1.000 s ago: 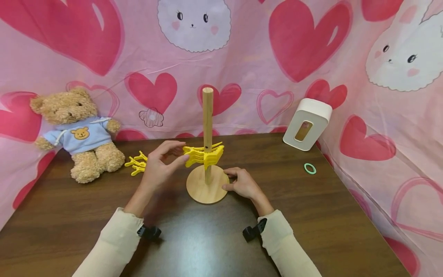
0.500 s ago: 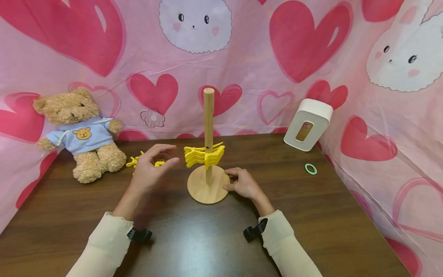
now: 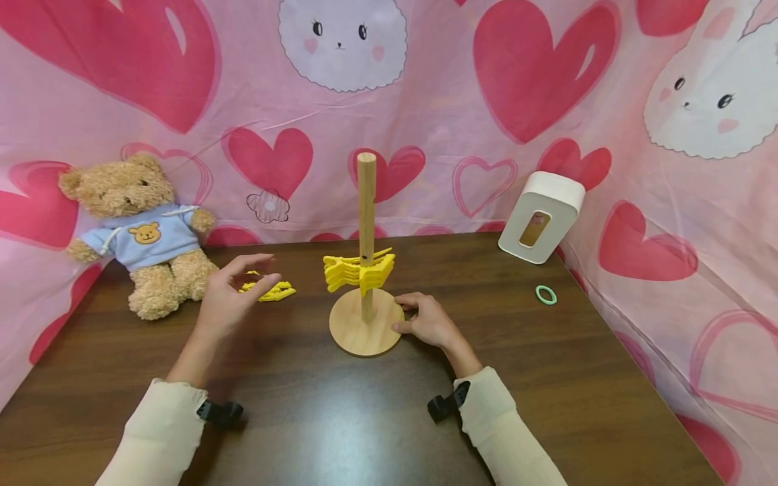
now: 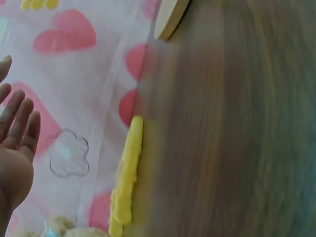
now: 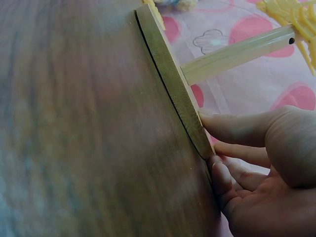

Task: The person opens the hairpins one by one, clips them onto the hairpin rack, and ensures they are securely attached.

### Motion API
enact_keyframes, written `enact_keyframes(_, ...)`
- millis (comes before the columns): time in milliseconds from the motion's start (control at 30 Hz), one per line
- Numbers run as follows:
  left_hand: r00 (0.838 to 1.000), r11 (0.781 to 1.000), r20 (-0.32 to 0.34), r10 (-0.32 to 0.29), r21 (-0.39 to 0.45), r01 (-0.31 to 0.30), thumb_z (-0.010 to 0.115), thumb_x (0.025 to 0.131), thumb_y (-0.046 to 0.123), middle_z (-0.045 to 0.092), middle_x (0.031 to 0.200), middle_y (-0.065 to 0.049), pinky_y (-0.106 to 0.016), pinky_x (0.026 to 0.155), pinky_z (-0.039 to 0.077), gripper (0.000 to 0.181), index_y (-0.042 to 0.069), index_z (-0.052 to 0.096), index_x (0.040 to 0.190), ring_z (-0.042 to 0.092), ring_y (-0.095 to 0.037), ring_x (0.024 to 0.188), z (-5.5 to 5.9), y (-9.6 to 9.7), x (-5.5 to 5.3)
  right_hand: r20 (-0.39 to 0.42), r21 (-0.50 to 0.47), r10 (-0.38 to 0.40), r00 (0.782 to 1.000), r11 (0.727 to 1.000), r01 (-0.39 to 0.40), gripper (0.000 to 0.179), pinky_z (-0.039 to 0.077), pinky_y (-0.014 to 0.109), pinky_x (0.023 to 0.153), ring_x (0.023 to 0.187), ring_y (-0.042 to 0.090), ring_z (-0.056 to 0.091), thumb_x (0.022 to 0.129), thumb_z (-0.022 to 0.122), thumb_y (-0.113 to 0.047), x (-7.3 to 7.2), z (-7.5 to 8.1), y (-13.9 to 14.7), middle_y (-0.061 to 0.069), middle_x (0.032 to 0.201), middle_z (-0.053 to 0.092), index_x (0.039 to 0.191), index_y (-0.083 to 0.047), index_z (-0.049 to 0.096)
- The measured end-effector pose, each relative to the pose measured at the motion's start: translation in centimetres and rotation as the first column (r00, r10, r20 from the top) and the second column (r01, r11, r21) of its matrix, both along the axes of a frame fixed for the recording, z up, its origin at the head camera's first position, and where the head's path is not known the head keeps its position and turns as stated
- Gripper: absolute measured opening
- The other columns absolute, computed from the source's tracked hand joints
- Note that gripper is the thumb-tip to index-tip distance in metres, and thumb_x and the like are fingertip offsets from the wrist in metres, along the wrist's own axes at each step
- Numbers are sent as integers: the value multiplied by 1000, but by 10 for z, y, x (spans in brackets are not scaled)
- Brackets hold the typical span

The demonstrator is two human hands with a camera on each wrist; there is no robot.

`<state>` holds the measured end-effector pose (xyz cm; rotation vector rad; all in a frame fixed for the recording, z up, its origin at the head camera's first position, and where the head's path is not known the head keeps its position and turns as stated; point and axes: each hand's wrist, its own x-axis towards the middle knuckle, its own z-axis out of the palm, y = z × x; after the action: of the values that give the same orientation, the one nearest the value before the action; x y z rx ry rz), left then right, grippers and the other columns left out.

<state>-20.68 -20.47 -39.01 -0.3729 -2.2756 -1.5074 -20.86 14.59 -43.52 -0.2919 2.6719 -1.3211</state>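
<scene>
A wooden stand has a round base [image 3: 346,331] and an upright post [image 3: 367,202]. Several yellow plastic pieces [image 3: 358,271] sit stacked around the post at mid-height. My right hand [image 3: 427,320] grips the base's right edge; in the right wrist view its thumb lies on the rim of the base [image 5: 170,81] and its fingers lie at the edge. My left hand [image 3: 227,297] is held above the table left of the stand, fingers spread and holding nothing. Just beyond it lie loose yellow plastic pieces [image 3: 278,292], partly hidden by that hand; one loose yellow piece [image 4: 127,177] shows in the left wrist view.
A teddy bear [image 3: 146,236] in a blue top leans at the back left. On the right stand a white box with an oval window [image 3: 556,202] and a green ring [image 3: 546,295]. A pink heart-patterned cloth [image 3: 425,101] hangs behind the brown table [image 3: 340,418].
My left hand has moved left from the yellow pieces on the post to over the loose ones. My right hand has stayed on the base, and the stand has kept its place.
</scene>
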Motion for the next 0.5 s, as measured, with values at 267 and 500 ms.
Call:
enact_keyframes(267,997,996,28,71,44,-72,77,90,5,70,106,15,-13,85,47,38,-6,66,124,63,-4,99,-11,-26,-1,6,-20,5,1000,1000,-5,49,52,41,89,112,29,61,81,84,-5,0,-2,0,16,129,64,127,2,68)
enact_keyframes(500,991,995,97,96,26,-99,72,95,11,67,105,20,-9,83,45,35,-8,65,124,60,1,97,-20,-44,-3,8,-22,1,1000,1000,-1,49,52,42,89,112,29,61,81,84,-6,0,-3,1,16,129,64,127,2,68)
